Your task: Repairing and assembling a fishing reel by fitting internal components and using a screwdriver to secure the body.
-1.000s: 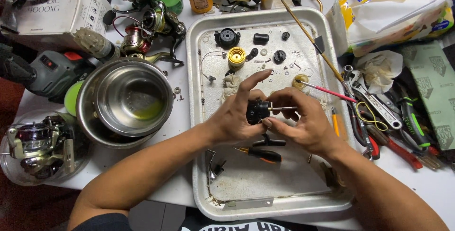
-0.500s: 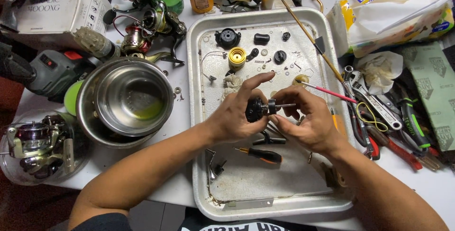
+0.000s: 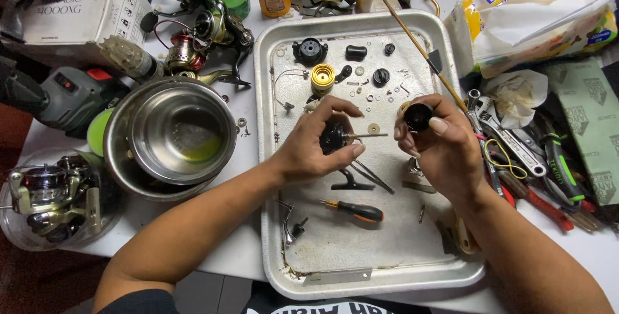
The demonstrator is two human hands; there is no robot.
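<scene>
Holding a black reel body (image 3: pixel 334 137) over the metal tray (image 3: pixel 274 236), the left hand (image 3: pixel 309 149) is clamped around it; its thin shaft (image 3: pixel 367 135) points right toward the right hand (image 3: pixel 442 146), whose fingers pinch a black cap (image 3: pixel 418 117), slightly apart.

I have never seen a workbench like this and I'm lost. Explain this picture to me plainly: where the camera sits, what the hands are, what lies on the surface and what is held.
There is no machine here, only a person's two bare hands, seen from a camera worn on their head and looking down. The left hand holds a black reel body with a thin metal shaft sticking out. The right hand holds a small black round cap, apart from the body. Both hover over a metal tray strewn with small parts, a yellow spool and an orange-handled screwdriver. Left of the tray stands a steel bowl; to the right lie hand tools.
</scene>
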